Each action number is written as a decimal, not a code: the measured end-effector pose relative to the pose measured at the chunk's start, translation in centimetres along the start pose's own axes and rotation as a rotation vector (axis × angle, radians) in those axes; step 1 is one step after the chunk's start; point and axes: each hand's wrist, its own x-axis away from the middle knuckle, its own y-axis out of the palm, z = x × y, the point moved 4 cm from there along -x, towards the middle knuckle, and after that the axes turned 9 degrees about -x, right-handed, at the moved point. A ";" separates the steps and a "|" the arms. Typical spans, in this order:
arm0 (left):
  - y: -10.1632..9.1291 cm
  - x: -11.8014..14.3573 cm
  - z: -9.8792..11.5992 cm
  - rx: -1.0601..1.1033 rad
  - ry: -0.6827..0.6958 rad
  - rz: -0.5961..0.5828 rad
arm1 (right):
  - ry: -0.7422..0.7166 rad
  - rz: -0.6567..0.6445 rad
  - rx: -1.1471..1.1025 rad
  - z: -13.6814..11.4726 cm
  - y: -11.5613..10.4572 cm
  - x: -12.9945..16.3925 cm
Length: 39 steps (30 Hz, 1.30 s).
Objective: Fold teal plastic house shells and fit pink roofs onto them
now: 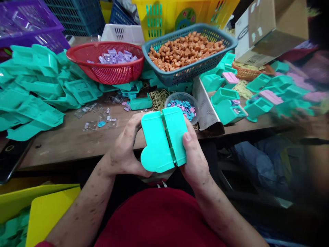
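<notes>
At the far left we saw a purple crate (28, 24) and under it a big pile of teal plastic shells (38, 89) that covered that end of the wooden table (69, 140). Small clear packets (99, 118) lay loose on the wood just beside the pile. Behind them stood a red basket (105, 70) that held small lilac pieces (117, 56).

In the middle, our left hand (125, 147) and right hand (194, 157) held a teal case (163, 139) between them, above the near table edge and in front of our red shirt. The fingers of both hands were clamped on its sides, with the right thumb lying on top.

Just behind the case sat a clear bowl (191, 99) with tiny blue and pink pieces. Farther back a grey-blue basket (189, 70) was full of small orange-brown pieces (185, 51). To the right lay more teal cases (226, 106), some with pink lids, and a cardboard box (269, 31).
</notes>
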 end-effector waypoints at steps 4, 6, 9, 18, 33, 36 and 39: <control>0.0 -0.1 0.3 0.005 0.008 0.023 | 0.000 0.002 -0.011 0.1 0.2 0.1; 0.0 -0.1 0.5 0.006 0.016 0.033 | 0.004 -0.001 -0.026 0.1 0.2 0.1; 0.0 -0.1 0.6 0.000 0.017 0.046 | 0.019 -0.005 -0.039 -0.1 0.2 0.2; 0.3 -0.7 1.2 -0.018 0.149 0.086 | 0.010 -0.030 -0.156 -0.7 0.2 0.6; -0.5 -0.1 1.3 -0.015 0.071 0.066 | -0.024 -0.069 -0.101 -0.5 0.4 -0.1; -0.3 -0.3 1.4 -0.041 0.103 0.084 | -0.056 -0.075 -0.075 -0.6 0.2 -0.3; -0.5 -0.5 1.5 -0.107 0.135 0.124 | -0.071 -0.067 -0.002 -0.6 -0.3 -0.4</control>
